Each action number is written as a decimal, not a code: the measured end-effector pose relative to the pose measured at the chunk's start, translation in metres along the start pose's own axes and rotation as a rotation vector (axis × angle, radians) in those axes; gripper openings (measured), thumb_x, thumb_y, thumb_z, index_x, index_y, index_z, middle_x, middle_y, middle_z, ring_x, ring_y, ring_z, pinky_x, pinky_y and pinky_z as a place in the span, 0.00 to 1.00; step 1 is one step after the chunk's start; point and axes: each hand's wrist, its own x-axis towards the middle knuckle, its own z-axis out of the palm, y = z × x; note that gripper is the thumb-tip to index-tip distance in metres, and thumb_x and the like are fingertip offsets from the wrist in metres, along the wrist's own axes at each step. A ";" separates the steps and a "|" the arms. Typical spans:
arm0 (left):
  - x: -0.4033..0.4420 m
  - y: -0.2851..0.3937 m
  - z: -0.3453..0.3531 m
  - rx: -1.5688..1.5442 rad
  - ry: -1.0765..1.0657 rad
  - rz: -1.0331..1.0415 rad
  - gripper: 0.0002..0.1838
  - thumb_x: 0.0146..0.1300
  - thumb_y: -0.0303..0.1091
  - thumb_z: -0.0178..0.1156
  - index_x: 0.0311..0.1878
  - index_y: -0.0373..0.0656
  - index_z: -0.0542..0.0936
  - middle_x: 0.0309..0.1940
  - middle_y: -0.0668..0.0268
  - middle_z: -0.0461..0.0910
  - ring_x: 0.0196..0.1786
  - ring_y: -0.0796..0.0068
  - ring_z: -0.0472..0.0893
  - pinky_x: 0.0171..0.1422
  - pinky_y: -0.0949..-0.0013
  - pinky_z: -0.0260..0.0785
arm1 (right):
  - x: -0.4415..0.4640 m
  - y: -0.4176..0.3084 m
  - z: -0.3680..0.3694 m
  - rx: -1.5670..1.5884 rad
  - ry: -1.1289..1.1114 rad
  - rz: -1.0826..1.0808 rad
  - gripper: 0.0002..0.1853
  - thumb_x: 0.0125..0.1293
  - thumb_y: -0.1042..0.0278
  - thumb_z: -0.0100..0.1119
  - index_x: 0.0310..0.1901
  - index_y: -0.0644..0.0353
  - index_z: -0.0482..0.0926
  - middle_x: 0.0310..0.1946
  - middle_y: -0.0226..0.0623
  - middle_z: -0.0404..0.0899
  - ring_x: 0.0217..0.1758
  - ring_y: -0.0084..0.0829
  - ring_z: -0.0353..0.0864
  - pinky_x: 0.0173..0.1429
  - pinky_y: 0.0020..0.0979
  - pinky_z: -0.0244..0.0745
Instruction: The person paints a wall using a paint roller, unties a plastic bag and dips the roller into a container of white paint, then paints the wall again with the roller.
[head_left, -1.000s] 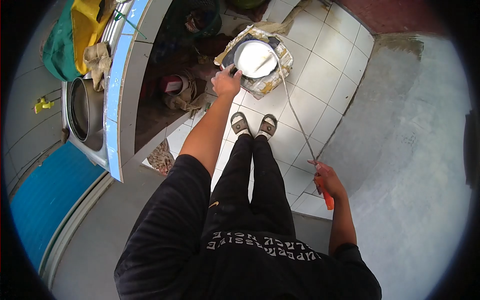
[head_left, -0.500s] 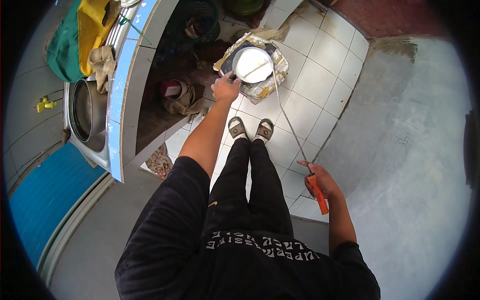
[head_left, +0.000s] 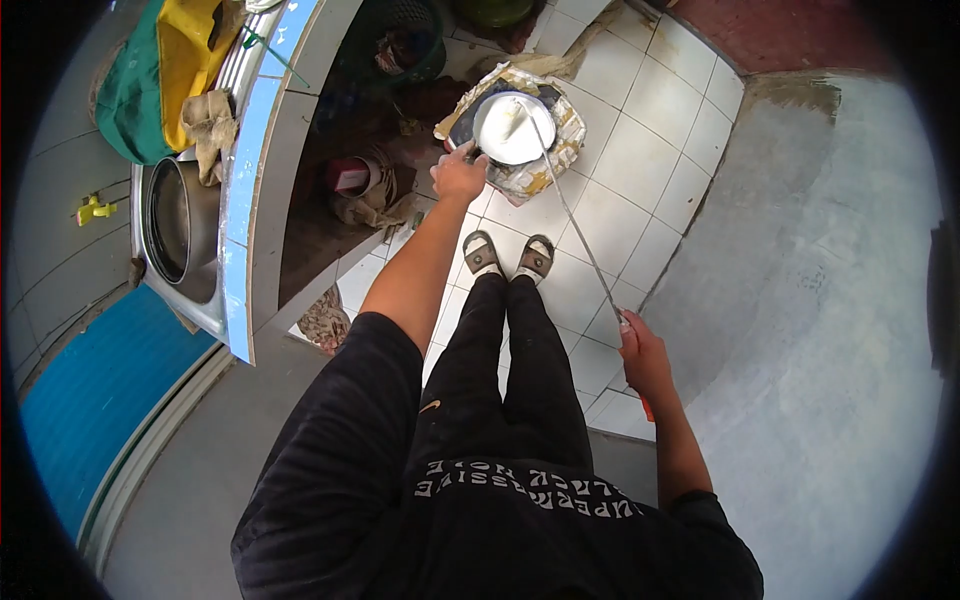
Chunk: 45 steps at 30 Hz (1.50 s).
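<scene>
A round bucket of white paint (head_left: 490, 140) stands in a ragged, paint-crusted wrapping (head_left: 567, 133) on the floor, just beyond my feet. My left hand (head_left: 460, 174) reaches down to the bucket's near left edge, its fingers closed at the rim. In my right hand (head_left: 645, 355) is a paint roller with a long thin metal rod (head_left: 582, 240) and an orange handle (head_left: 647, 410), mostly covered by the palm. The far end of the rod dips into the paint, where a pale, roller-like shape shows, coated in white.
On the left, a blue-edged counter (head_left: 240, 200) holds a metal sink with a large pot (head_left: 180, 220), cloths and a green-yellow bag (head_left: 150, 85). Beneath it sit a basket (head_left: 410, 40) and a red-and-white container (head_left: 348, 176). A grey-white painted surface (head_left: 800, 300) lies to the right.
My right hand has turned and now wraps higher on the handle near the rod, hiding most of the orange. The roller end shows more in the paint. My left hand stays at the rim.
</scene>
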 end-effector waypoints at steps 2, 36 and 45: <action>0.003 -0.002 -0.001 -0.005 -0.002 0.005 0.30 0.64 0.57 0.67 0.71 0.71 0.78 0.70 0.60 0.75 0.75 0.51 0.66 0.76 0.46 0.63 | 0.006 0.011 0.010 -0.205 0.125 -0.165 0.20 0.78 0.58 0.54 0.64 0.58 0.79 0.30 0.53 0.83 0.28 0.51 0.83 0.34 0.44 0.77; -0.010 -0.002 -0.007 0.114 0.080 0.113 0.32 0.62 0.58 0.69 0.70 0.68 0.79 0.55 0.63 0.84 0.65 0.52 0.75 0.72 0.50 0.67 | 0.008 0.011 0.013 0.339 -0.214 0.119 0.24 0.83 0.51 0.41 0.64 0.57 0.79 0.18 0.28 0.68 0.15 0.21 0.68 0.21 0.28 0.67; -0.008 -0.007 -0.003 0.106 0.097 0.167 0.33 0.62 0.59 0.69 0.71 0.66 0.78 0.53 0.59 0.84 0.62 0.52 0.77 0.72 0.50 0.67 | 0.006 -0.024 -0.017 0.668 -0.552 0.314 0.31 0.84 0.43 0.28 0.68 0.56 0.73 0.21 0.29 0.70 0.12 0.21 0.64 0.18 0.27 0.65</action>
